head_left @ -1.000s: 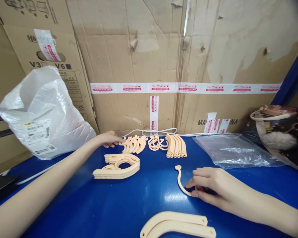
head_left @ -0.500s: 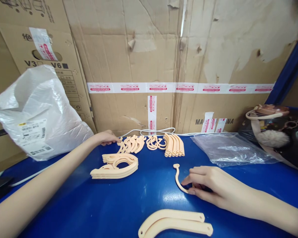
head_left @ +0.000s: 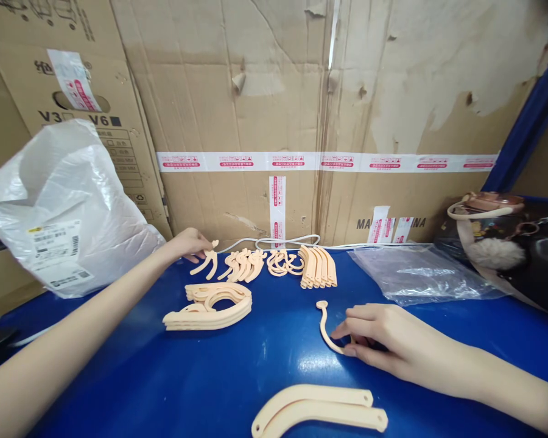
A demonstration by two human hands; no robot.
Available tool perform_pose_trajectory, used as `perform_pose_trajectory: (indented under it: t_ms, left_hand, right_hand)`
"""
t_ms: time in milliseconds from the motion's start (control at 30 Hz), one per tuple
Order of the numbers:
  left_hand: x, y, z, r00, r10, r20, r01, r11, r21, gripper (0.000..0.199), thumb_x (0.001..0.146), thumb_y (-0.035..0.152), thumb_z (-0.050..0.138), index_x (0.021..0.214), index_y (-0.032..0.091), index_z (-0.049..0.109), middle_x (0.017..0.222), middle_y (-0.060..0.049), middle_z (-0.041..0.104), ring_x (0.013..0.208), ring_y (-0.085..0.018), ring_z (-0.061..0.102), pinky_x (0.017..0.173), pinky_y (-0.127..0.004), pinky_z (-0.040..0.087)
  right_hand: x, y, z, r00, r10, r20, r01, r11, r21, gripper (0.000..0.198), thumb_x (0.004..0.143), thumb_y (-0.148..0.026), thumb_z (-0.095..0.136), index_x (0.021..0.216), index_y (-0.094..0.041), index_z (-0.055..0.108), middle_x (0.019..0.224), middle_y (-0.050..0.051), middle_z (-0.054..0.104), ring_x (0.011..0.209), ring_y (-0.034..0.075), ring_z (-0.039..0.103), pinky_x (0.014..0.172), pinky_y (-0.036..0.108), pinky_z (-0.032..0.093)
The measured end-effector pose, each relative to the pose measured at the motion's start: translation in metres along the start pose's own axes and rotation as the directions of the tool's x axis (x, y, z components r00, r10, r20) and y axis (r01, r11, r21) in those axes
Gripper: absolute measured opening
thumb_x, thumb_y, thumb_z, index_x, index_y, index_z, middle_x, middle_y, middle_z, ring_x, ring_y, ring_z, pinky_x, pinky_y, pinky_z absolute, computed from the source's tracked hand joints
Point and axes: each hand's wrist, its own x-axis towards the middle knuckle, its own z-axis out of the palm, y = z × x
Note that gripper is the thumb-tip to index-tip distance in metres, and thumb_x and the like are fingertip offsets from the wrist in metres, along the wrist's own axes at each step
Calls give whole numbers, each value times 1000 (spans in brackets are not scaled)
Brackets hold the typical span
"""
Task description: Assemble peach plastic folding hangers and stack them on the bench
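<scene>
My left hand (head_left: 190, 243) reaches to the back left, its fingers closed on a small cream forked plastic hanger piece (head_left: 211, 266) with two curved legs. Right of it lies a row of similar curved pieces (head_left: 244, 266). Closer to me is a stack of folded plastic hangers (head_left: 210, 309). My right hand (head_left: 374, 337) rests at the right, thumb and fingers pinching a cream hanger hook (head_left: 325, 328), its rounded end pointing away from me. In front, a pair of long curved hanger arms (head_left: 319, 407) lies side by side.
Beyond the hooks (head_left: 283, 263) stands a bundle of hanger arms (head_left: 318, 266). A clear plastic bag (head_left: 424, 274) and a dark bag (head_left: 530, 255) lie right. A white parcel bag (head_left: 64, 207) stands left. A white cable (head_left: 292, 239) runs before the cardboard wall (head_left: 237, 115).
My left hand has moved slightly left and up, drawing the forked hanger piece away from the row. My right hand keeps its hold on the hook.
</scene>
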Motion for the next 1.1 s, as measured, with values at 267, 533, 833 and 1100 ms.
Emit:
perform_pose_trajectory:
  t_ms: [267,533,833,1100]
  left_hand:
    - [-41,39,-22,942,322,-92,-335,911,-242,26,71,34,74,76,17,56,64,3,60,64,-12,60,66,-25,54]
    - [-125,78,27,749,634,193,-580,768,-271,25,70,35,69,89,20,62,81,2,65,71,-15,61,59,-22,46]
    - [-135,67,87,687,709,161,-631,692,-350,26,79,32,65,96,18,52,88,-2,63,80,-18,63,68,-30,49]
    - [-176,37,105,528,837,146,-823,462,330,27,94,19,41,118,16,53,114,-11,59,102,-26,57,86,-43,49]
  right_hand:
    - [-3,5,-2,998,58,39,-52,991,-127,24,94,-32,46,76,-20,54,73,0,60,66,14,54,61,26,39]
    - [21,-8,-33,964,142,-223,-131,989,65,24,90,-41,52,103,-24,62,83,0,64,71,14,58,62,26,41]
    - [65,7,-1,968,248,-34,-130,614,779,36,75,-40,69,97,-12,64,80,4,67,70,13,61,64,26,47]
    - [67,30,22,944,322,-76,-223,789,573,24,76,-38,67,84,-15,69,76,3,69,70,16,61,66,29,45]
